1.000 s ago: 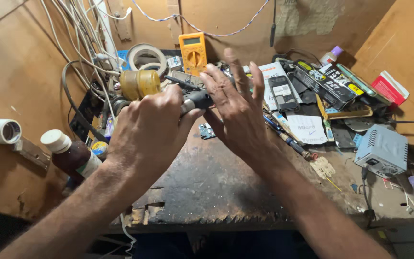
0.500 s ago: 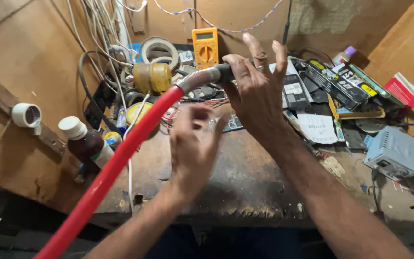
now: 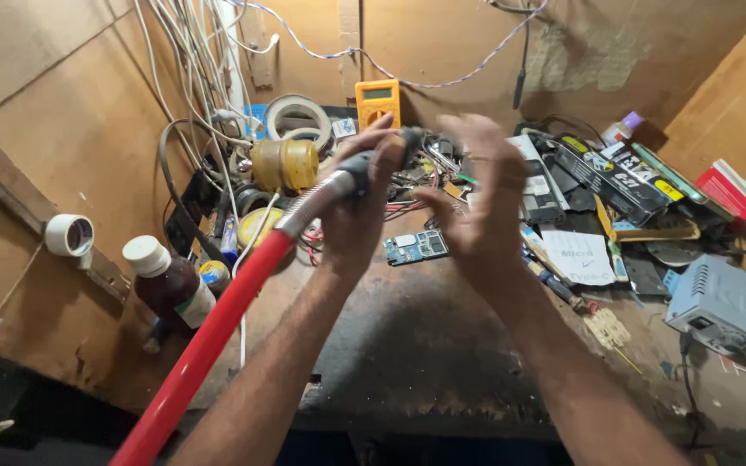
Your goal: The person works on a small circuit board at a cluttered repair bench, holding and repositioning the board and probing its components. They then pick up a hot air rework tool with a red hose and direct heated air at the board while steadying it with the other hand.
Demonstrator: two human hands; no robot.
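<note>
Left hand (image 3: 360,216) now up at tool nozzle (image 3: 364,164), fingers wrapped, steadying red hose (image 3: 209,345); right hand (image 3: 477,207) released, fingers spread, blurred.

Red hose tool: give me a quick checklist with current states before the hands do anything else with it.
1. Left hand gripping the dark handle at the end of the red hose: ok, fingers wrapped around it.
2. Right hand on the tool: not ok, it is open beside the tip, blurred.
3. Tool tip condition: cannot tell, hidden behind fingers and blur.
4. Small circuit board clear of the hands: ok, lying on the bench below them.
5. Brown bottle beside the hose: ok, upright and capped.
6. Bench edge bare of loose parts: ok.
</note>
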